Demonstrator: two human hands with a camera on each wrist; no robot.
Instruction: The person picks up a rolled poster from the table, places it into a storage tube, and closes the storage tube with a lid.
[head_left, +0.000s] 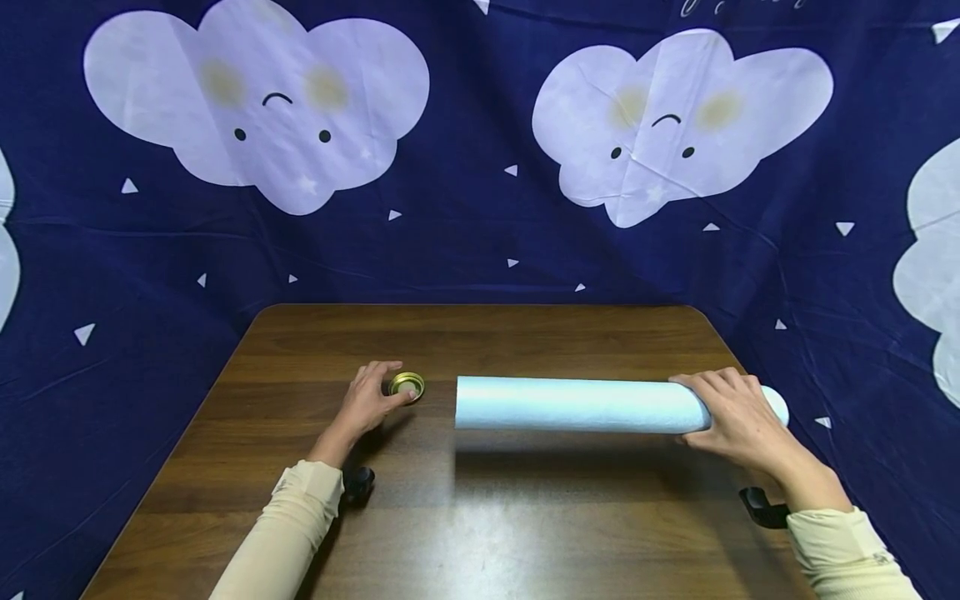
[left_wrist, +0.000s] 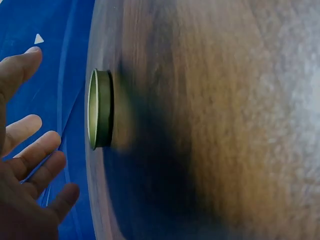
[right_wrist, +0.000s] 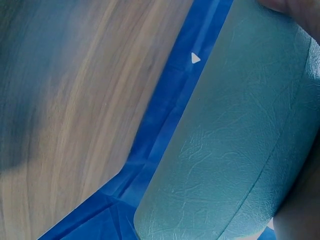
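Observation:
A round gold lid (head_left: 407, 387) lies on the table, hollow side up. My left hand (head_left: 367, 404) is spread beside it, thumb to the near side and fingers to the far side. In the left wrist view the fingers (left_wrist: 42, 155) stand apart from the lid (left_wrist: 102, 109). My right hand (head_left: 738, 417) grips a long pale-blue tube (head_left: 577, 405) near its right end, with fingers over the top. Held level above the table, the tube points left toward the lid and casts a shadow below. Wrinkled covering with a lengthwise seam shows on the tube (right_wrist: 225, 125) in the right wrist view.
The brown wooden table (head_left: 525, 517) has rounded far corners. Behind it and at the sides hangs a dark blue cloth (head_left: 465, 242) printed with clouds and triangles. Black wrist-camera parts (head_left: 763, 508) stick out beside both wrists.

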